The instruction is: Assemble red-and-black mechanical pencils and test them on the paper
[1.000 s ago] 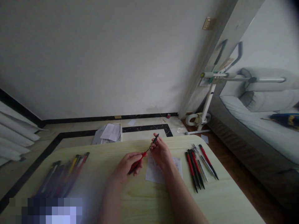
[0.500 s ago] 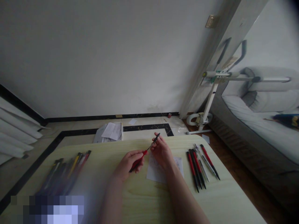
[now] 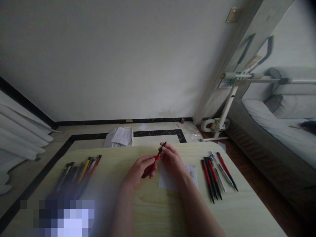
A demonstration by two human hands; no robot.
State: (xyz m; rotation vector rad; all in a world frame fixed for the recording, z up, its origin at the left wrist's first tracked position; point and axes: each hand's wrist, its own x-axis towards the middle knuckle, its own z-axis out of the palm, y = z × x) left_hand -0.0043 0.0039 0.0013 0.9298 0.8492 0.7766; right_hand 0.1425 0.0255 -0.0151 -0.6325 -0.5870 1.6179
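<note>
My left hand (image 3: 142, 169) is closed around the red barrel of a red-and-black pen (image 3: 157, 158), held slantwise above the table. Between the fingertips of my right hand (image 3: 171, 159) is the pen's black tip piece (image 3: 162, 147), pointing up and away. This piece meets the upper end of the red barrel; whether it is fully seated cannot be seen. Beneath my right hand and wrist lies a white paper (image 3: 165, 181) with writing on it. Right of that paper, several red-and-black pens (image 3: 207, 177) and some silver-white ones (image 3: 221, 179) lie side by side.
A blurred bunch of pens (image 3: 84, 169) lies on the left of the pale wooden table (image 3: 153, 210). Beyond the far edge, a box of papers (image 3: 120, 136) stands on the floor. White exercise equipment (image 3: 227, 105) and a grey sofa (image 3: 256, 141) are at the right.
My hands have come closer together. The thin rod that showed between the red barrel and the black tip piece is now covered. The view has shifted slightly left.
</note>
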